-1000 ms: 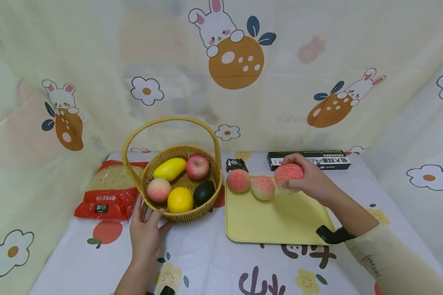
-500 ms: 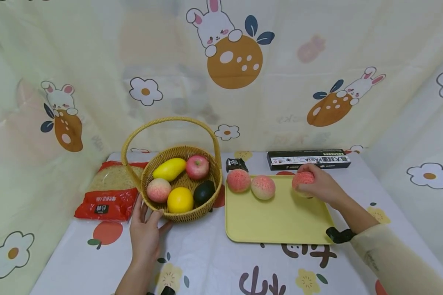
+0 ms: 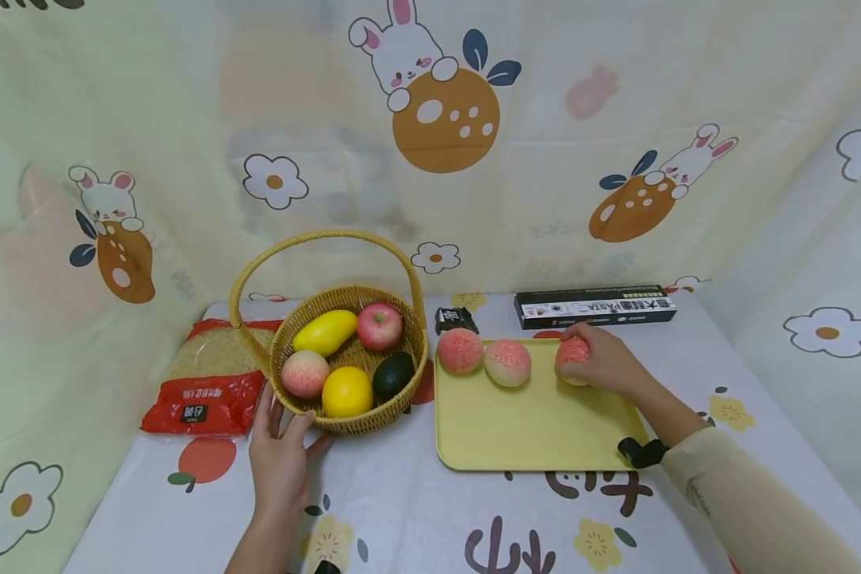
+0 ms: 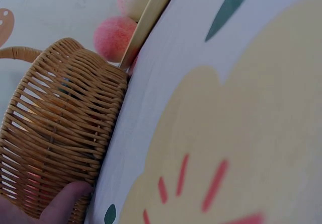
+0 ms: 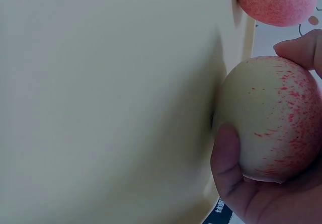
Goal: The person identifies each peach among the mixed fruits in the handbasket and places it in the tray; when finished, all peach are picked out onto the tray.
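Observation:
My right hand [image 3: 603, 360] grips a pink-and-cream peach [image 5: 274, 118] at the back right of the yellow tray [image 3: 524, 430]. Fingers and thumb lie on opposite sides of it; the peach is at the tray's surface, and contact is hard to judge. Two more peaches sit at the tray's back left, a redder one [image 3: 460, 351] and a paler one [image 3: 508, 363]. My left hand [image 3: 278, 458] rests against the front left of the wicker basket [image 3: 359, 421], fingers spread. Inside the basket lie a mango [image 3: 325, 333], an apple [image 3: 379, 327], a peach [image 3: 305, 375], an orange [image 3: 347, 392] and an avocado [image 3: 393, 377].
A red-and-clear food packet [image 3: 204, 391] lies left of the basket, partly behind it. Behind the tray are a small black packet [image 3: 456, 320] and a long black pasta box [image 3: 595, 307]. Patterned cloth covers the table [image 3: 395, 502] and hangs around it.
My right hand has carried its peach rightward and down to the back right of the tray. The left hand stays at the basket. The head view has shifted slightly.

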`<state>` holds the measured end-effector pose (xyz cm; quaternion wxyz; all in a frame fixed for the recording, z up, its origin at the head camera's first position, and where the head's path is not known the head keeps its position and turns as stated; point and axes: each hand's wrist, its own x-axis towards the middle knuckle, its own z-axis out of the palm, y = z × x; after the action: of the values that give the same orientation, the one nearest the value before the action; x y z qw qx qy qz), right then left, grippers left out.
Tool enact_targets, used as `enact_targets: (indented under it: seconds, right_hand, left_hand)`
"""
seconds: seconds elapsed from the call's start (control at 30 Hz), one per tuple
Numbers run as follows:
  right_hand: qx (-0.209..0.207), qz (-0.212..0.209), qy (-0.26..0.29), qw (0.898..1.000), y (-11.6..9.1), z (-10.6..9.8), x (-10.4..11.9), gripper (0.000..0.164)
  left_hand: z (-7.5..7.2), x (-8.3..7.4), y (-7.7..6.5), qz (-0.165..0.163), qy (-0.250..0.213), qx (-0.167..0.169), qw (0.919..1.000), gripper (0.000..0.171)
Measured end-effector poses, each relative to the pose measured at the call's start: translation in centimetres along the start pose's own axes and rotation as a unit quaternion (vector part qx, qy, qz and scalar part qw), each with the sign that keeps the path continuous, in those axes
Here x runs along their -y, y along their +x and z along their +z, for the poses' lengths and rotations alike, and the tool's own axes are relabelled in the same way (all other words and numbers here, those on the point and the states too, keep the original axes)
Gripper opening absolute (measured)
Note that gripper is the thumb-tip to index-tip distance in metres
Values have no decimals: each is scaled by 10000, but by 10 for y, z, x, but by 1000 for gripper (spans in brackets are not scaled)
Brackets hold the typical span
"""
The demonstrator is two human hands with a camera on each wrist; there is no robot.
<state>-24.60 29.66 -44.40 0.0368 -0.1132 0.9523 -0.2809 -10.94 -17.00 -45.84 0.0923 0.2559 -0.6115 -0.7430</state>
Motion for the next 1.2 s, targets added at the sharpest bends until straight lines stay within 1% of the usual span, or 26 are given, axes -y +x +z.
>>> enact_targets:
  seconds: [0.2, 0.33, 0.5, 0.63, 0.77, 0.9, 1.03, 1.2]
  right_hand:
    - [102, -106, -121, 9998, 3, 7, -2, 60]
    - [191, -66, -110, 9997, 2, 9, 0, 62]
    - [275, -32, -4, 9996, -1, 7, 3, 65]
    - [339, 14, 126, 9993, -4, 4, 3, 71]
    - [368, 88, 128, 9992, -11, -2, 5, 78]
    - [279, 83, -68, 9996, -21, -10, 8, 83]
    - [65, 56, -375, 9993, -35, -21, 13, 87]
    - [-323, 73, -558, 9979, -54, -30, 30, 84]
  left_hand:
    - [0, 2, 1, 37, 15, -4, 10000, 87]
    - [0, 2, 1, 28, -7, 26, 10000, 87]
    - [-1, 2, -1, 5, -45, 63, 10000, 87]
    - [-1, 2, 0, 15, -20, 43, 10000, 87]
    - [0, 2, 1, 30, 9, 24, 10000, 87]
    - [-1, 4, 1, 21, -12, 59, 10000, 87]
    - [-2, 6, 2, 13, -26, 74, 10000, 87]
    - [-2, 7, 3, 51, -26, 87, 9999, 87]
